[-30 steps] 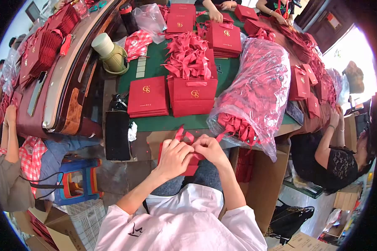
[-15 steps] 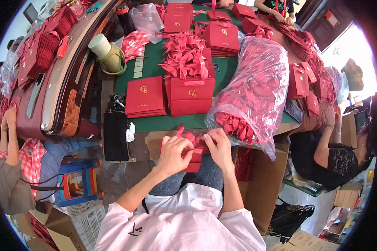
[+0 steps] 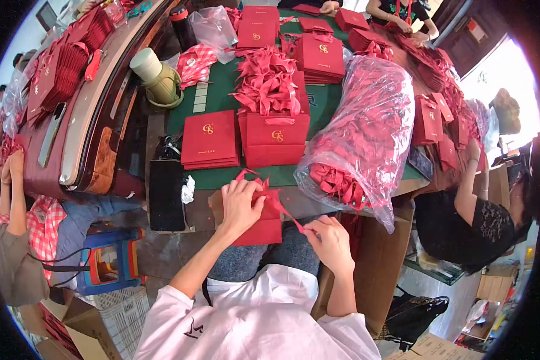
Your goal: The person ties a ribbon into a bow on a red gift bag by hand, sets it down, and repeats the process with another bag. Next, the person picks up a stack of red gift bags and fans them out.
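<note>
Head view, looking down: the left hand (image 3: 241,203) is clamped over the top of a small red gift bag (image 3: 259,228), grip closed on its upper edge, and the bag sits just below and right of that hand, over the person's lap at the table (image 3: 222,96) edge. A red ribbon (image 3: 287,213) runs from the bag's top down and to the right, straight into the right hand (image 3: 332,243), where the grip is narrow, fingertips pinched on the ribbon's end. So the bag lies between the two hands, closer to the left one, with the ribbon bridging the gap. Just above, on the green table, a stack of flat red bags (image 3: 210,140) lies beside a standing bag stuffed with ribbon handles (image 3: 276,135). Right of centre, a clear plastic sack of red ribbons (image 3: 366,129) slumps over the table edge. At the right of the frame another person's arm (image 3: 471,186) reaches toward more bags.
</note>
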Available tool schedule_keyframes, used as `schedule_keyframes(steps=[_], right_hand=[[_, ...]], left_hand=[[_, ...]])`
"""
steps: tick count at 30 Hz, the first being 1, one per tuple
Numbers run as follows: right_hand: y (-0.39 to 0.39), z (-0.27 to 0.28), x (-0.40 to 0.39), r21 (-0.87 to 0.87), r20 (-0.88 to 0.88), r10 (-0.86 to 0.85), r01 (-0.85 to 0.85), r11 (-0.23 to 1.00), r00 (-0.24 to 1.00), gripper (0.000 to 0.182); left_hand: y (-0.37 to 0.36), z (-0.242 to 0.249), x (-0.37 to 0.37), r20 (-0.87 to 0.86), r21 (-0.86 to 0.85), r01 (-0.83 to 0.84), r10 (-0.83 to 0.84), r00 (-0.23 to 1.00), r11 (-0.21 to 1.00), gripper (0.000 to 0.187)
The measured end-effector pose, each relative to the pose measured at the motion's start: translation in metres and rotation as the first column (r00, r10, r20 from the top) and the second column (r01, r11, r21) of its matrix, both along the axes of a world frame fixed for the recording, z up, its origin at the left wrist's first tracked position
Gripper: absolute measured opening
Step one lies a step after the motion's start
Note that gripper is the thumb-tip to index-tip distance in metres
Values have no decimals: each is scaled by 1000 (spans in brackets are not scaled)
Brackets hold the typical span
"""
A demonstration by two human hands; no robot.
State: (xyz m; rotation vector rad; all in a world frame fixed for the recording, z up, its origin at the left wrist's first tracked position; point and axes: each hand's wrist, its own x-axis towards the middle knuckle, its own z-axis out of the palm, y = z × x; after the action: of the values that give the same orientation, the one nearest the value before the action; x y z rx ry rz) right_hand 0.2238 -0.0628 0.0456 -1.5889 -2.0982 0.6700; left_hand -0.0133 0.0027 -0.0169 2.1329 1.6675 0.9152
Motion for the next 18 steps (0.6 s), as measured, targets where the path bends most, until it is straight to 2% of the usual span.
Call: schedule_keyframes(steps=[1,2,3,5,7,8,9,10,11,13,14,16,18], right_hand=[[0,0,0,46,39,-37,35,998,999,11],[0,-2,-5,83,-15,-113,113,990,994,11],[1,-2,-10,83,-15,-112,112,990,994,11],[3,-1,-21,208,-29,-157,159,965,987,12],[4,-3,-33,264,-35,-157,161,951,987,16],[2,-3,-40,238,-124,-162,188,953,979,18],[1,-4,-47,207,-212,-168,212,955,963,20],[3,-9,-52,314,-243,-106,181,932,964,23],[3,-13,-58,343,-284,-81,180,922,955,23],[2,-12,-65,415,-251,26,84,906,968,25],[3,-16,-68,484,-226,70,49,874,971,26],[5,-20,-70,514,-226,93,37,857,970,27],[5,-25,-70,528,-215,156,-19,849,964,30]], left_hand=[[-2,2,0,-21,66,-25,26,999,998,20],[-5,4,1,-20,66,-26,28,999,997,20],[-9,12,4,-8,96,-2,3,1000,995,19],[-16,21,10,1,127,19,-19,1000,992,18],[-21,28,16,172,154,166,-192,966,974,18],[-24,34,18,249,127,200,-226,942,972,14],[-28,38,19,248,127,197,-224,943,972,14],[-31,40,20,351,64,220,-228,908,973,13],[-35,42,20,449,4,249,-224,865,968,12],[-44,44,11,485,-28,269,-222,846,963,10],[-49,44,5,545,-114,238,-139,827,965,10],[-60,43,-2,632,-253,163,35,774,954,11],[-64,42,-9,634,-279,147,67,771,949,12]])
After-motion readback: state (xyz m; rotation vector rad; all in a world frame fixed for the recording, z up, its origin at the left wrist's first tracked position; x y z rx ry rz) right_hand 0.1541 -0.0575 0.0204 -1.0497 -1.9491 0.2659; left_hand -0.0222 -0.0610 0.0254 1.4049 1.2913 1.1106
